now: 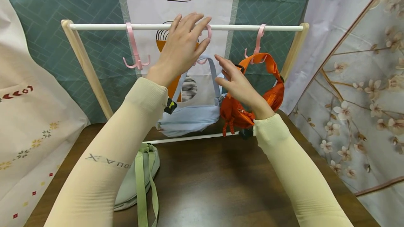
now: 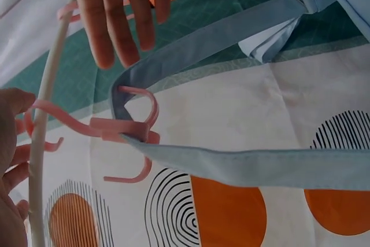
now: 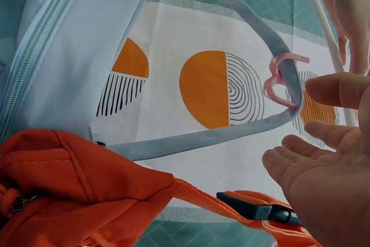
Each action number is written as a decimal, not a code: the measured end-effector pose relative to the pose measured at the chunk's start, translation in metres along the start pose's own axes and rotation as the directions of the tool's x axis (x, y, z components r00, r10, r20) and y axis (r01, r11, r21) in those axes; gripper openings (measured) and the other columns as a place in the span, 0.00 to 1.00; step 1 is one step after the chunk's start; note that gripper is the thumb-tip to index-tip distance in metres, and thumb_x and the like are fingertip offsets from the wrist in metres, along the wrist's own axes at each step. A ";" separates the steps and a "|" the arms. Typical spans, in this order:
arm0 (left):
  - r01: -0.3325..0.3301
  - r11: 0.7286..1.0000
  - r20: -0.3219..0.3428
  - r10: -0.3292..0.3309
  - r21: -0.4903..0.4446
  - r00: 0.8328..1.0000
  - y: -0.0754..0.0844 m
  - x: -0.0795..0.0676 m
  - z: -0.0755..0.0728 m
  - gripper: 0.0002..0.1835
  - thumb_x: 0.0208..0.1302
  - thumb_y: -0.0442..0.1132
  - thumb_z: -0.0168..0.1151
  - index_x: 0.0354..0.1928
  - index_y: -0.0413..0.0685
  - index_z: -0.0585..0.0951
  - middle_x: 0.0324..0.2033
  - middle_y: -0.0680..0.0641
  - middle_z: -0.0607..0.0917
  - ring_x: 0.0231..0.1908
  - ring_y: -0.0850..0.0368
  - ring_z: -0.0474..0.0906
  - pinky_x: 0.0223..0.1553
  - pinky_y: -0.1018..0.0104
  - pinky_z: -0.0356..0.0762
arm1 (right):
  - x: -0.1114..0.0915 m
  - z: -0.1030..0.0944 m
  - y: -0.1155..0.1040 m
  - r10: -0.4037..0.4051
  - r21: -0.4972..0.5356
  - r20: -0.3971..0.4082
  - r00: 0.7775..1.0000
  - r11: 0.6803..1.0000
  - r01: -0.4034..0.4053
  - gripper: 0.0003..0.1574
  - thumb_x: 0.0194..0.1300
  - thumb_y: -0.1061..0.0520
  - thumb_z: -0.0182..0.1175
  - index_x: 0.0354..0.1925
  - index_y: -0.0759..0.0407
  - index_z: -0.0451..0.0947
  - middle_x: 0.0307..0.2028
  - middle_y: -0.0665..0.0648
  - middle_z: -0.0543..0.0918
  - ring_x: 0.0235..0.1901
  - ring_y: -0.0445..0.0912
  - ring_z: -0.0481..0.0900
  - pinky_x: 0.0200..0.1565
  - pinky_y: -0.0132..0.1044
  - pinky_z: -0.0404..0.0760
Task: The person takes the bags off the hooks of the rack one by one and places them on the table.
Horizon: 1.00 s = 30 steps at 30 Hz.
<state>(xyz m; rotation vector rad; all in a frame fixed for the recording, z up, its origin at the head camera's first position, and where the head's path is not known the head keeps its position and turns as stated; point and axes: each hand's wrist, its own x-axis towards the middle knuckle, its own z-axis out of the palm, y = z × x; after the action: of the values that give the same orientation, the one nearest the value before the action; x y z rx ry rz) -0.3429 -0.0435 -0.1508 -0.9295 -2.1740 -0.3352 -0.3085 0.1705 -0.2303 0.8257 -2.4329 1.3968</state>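
A light blue bag (image 1: 189,119) hangs by its strap (image 2: 231,160) from the middle pink hook (image 2: 118,126) on the white rail (image 1: 233,27). My left hand (image 1: 186,39) is up at the rail beside the top of that hook, its fingers extended and loosely bent. To the right of the strap, my right hand (image 1: 238,83) is held with spread, relaxed fingers and nothing in it. In the right wrist view, its fingertips are close to the hook and strap. Behind that hand an orange bag (image 1: 274,95) hangs from the right pink hook (image 1: 259,39), partly covered by the hand.
A pink hook (image 1: 134,43) with bare prongs hangs at the rail's left. On the brown table (image 1: 202,188) lies a pale green bag (image 1: 129,188), partly behind my left sleeve. Wooden posts (image 1: 86,67) support the rail, and patterned curtains (image 1: 350,115) surround the table.
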 end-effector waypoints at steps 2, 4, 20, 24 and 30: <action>0.015 1.000 0.011 -0.015 0.010 1.000 -0.001 0.000 0.001 0.29 0.83 0.51 0.49 0.79 0.50 0.66 0.76 0.44 0.67 0.78 0.50 0.56 0.80 0.55 0.35 | 0.006 0.002 0.000 0.006 0.004 0.009 1.000 1.000 -0.006 0.44 0.76 0.65 0.54 0.83 0.56 0.50 0.81 0.56 0.53 0.81 0.48 0.48 0.78 0.41 0.53; 0.018 1.000 0.008 -0.018 0.016 1.000 -0.001 0.000 0.003 0.29 0.83 0.50 0.50 0.78 0.49 0.67 0.75 0.43 0.69 0.77 0.50 0.59 0.80 0.54 0.37 | 0.010 0.005 -0.001 0.018 0.004 0.014 1.000 1.000 -0.018 0.44 0.77 0.65 0.54 0.83 0.57 0.50 0.81 0.56 0.53 0.81 0.47 0.47 0.78 0.40 0.52; 0.025 1.000 -0.071 -0.025 -0.007 0.997 0.002 0.007 0.012 0.23 0.81 0.48 0.55 0.72 0.49 0.76 0.64 0.48 0.81 0.67 0.48 0.73 0.71 0.55 0.58 | 0.031 0.013 0.008 0.116 0.060 -0.184 0.976 0.993 -0.107 0.23 0.79 0.65 0.53 0.69 0.61 0.68 0.51 0.69 0.84 0.48 0.55 0.87 0.57 0.49 0.82; 0.035 0.999 -0.062 -0.035 -0.008 0.997 0.003 0.007 0.011 0.24 0.81 0.48 0.56 0.72 0.50 0.76 0.65 0.48 0.81 0.67 0.48 0.73 0.71 0.55 0.58 | 0.034 0.012 0.002 0.079 0.080 -0.299 0.951 0.995 -0.058 0.11 0.79 0.66 0.52 0.56 0.64 0.73 0.41 0.69 0.87 0.35 0.49 0.90 0.47 0.44 0.88; 0.040 0.999 -0.061 -0.041 -0.017 0.997 0.003 0.007 0.010 0.23 0.80 0.47 0.56 0.72 0.50 0.77 0.65 0.49 0.81 0.67 0.50 0.73 0.72 0.56 0.57 | 0.033 0.012 -0.003 0.099 -0.007 -0.274 0.957 0.994 -0.105 0.13 0.78 0.61 0.55 0.57 0.63 0.74 0.43 0.68 0.88 0.38 0.51 0.87 0.43 0.36 0.85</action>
<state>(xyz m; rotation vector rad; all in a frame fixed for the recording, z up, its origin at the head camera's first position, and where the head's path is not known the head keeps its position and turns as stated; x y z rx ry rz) -0.3498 -0.0330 -0.1531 -0.8733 -2.1393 -0.3964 -0.3325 0.1471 -0.2194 0.4700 -2.2996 1.4120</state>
